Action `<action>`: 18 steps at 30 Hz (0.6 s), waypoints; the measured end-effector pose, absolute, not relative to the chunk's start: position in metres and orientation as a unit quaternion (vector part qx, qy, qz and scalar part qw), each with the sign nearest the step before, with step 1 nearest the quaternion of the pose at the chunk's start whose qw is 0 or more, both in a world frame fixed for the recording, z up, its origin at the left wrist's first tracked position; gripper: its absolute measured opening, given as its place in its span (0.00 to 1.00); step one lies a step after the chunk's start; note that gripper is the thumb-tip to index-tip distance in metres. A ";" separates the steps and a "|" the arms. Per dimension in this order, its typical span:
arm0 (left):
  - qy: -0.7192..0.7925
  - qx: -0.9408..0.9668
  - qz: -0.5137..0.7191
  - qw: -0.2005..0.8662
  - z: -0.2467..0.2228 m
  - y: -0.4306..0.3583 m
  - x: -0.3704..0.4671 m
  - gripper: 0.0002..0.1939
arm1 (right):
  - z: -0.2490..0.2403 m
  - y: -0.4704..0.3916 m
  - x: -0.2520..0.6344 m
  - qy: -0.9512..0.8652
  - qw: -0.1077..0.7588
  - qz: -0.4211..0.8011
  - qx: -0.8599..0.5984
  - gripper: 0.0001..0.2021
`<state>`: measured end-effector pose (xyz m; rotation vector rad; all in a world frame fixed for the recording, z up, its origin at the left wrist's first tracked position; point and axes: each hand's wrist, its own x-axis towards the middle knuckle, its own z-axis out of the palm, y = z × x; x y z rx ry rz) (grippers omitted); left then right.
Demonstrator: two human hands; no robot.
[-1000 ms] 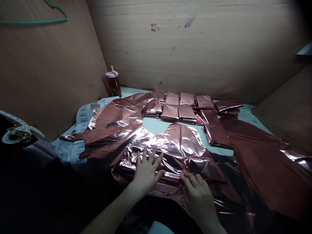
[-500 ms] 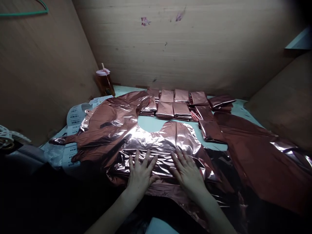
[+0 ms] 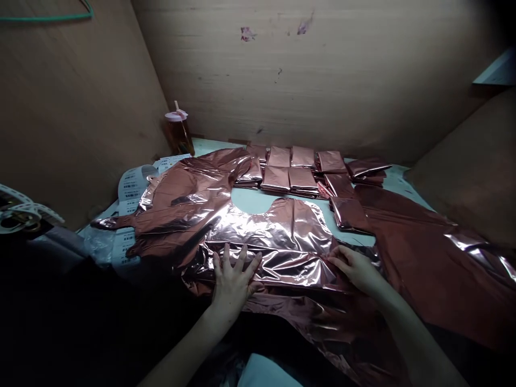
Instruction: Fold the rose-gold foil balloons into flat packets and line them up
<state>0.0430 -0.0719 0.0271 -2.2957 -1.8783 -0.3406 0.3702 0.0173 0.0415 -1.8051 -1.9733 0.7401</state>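
1. Foil balloon lies flat on the bench, partly folded.
2. Left hand open, fingers spread: we press evenly.
3. Right hand pinches the foil's right edge; we draw it taut and square.

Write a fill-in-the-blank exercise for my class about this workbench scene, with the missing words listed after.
1. The left hand lies flat with its fingers ____ on the shiny rose-gold foil sheet.
2. The right hand touches the sheet's ____ edge.
3. The folded rose-gold foil packets lie in rows ____ the sheet.
4. The amber drink bottle has a ____ lid.

Missing words: spread; right; behind; pink
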 end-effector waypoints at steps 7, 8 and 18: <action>-0.627 -0.765 -0.115 0.093 0.023 -0.072 0.042 0.38 | 0.048 0.019 0.377 -0.748 0.143 0.274 -0.587 0.17; -0.626 -0.766 -0.111 0.096 0.022 -0.072 0.043 0.38 | 0.048 0.020 0.380 -0.751 0.140 0.274 -0.584 0.18; -0.618 -0.775 -0.099 0.093 0.027 -0.072 0.045 0.39 | 0.054 0.004 0.307 -0.812 0.157 -0.045 -0.561 0.18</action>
